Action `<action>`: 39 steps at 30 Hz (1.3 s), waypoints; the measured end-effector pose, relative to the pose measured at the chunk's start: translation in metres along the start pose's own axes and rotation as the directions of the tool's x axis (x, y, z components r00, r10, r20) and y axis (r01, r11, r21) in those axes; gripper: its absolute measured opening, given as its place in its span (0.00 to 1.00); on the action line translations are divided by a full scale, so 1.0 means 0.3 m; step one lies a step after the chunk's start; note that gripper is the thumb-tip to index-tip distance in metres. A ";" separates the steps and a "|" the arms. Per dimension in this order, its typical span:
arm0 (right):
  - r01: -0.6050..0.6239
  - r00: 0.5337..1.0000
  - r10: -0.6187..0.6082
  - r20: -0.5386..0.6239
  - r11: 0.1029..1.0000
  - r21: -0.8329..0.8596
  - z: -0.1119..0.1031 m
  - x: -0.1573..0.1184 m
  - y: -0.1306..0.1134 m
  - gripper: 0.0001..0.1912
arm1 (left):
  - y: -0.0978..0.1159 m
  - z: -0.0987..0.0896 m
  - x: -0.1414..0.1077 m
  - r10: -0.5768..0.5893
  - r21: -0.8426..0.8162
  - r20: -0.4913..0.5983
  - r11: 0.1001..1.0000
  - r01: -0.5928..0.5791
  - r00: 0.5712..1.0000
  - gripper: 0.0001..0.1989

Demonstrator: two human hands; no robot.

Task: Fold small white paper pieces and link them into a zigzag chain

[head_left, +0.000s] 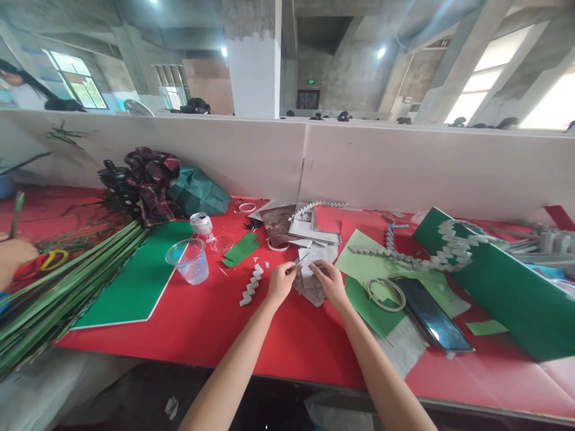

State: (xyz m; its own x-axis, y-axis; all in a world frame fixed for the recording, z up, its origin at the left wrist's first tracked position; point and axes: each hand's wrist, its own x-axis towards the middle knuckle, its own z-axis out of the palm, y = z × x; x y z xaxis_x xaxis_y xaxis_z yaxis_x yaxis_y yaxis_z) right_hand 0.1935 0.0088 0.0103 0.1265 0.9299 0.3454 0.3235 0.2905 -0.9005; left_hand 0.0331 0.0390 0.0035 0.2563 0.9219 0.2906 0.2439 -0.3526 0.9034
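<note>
Grey paper strip (309,272) sits pinched between both hands over the red tabletop (269,335), close to the near edge. From the head view, the left hand (281,282) has its fingers curled shut on one end of the strip, and the right hand (330,280) is closed over the other end, thumb and fingers pressing the folds together. Just left of the left hand lies a short folded zigzag piece (251,286); further left stands a clear plastic cup (191,260) with some liquid in it. Just right of the right hand are a ring of tape (385,294) and a dark phone (429,314) lying flat on green paper (359,263).

I'd guess the thin strip could tear or unfold if the pinch slips, and a stray elbow could tip that cup onto the paper scraps.

A pale partition (404,161) runs beyond the hands. Past it is a bare concrete hall with pillars and bright windows. Another person's hand (11,257) works at far left, by long green leaves (67,281).
</note>
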 end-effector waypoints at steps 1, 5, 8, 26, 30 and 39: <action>-0.002 1.000 0.002 0.012 1.000 0.009 0.000 0.000 -0.001 0.17 | -0.004 0.000 0.001 0.008 0.007 0.003 1.000 -0.008 1.000 0.15; -0.009 0.999 0.008 0.034 0.999 0.047 0.002 -0.002 -0.007 0.17 | -0.012 0.004 0.005 0.044 0.038 -0.015 0.998 -0.043 0.999 0.11; -0.019 0.999 0.017 0.034 0.998 0.055 0.003 -0.002 -0.009 0.17 | -0.001 0.004 0.003 0.048 0.048 -0.037 0.998 -0.046 0.998 0.10; 0.185 0.983 -0.185 0.009 0.982 -0.039 -0.004 -0.018 -0.059 0.09 | 0.030 0.022 -0.019 -0.057 -0.260 0.128 0.961 0.089 0.990 0.13; 0.175 0.984 -0.175 0.042 0.984 -0.004 -0.003 -0.023 -0.060 0.09 | 0.037 0.019 -0.021 -0.059 -0.275 0.113 0.957 0.088 0.992 0.12; -0.006 0.997 0.015 -0.079 0.994 0.105 -0.005 -0.016 -0.057 0.15 | 0.029 0.027 -0.020 -0.082 -0.213 0.147 0.971 0.113 0.986 0.15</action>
State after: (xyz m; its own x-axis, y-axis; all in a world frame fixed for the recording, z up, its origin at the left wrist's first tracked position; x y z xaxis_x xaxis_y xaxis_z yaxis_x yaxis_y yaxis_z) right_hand 0.1888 -0.0010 0.0243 0.2047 0.9134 0.3519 0.2224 0.3067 -0.9255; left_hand 0.0415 0.0292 0.0071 0.3701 0.9141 0.1657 0.0668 -0.2041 0.9767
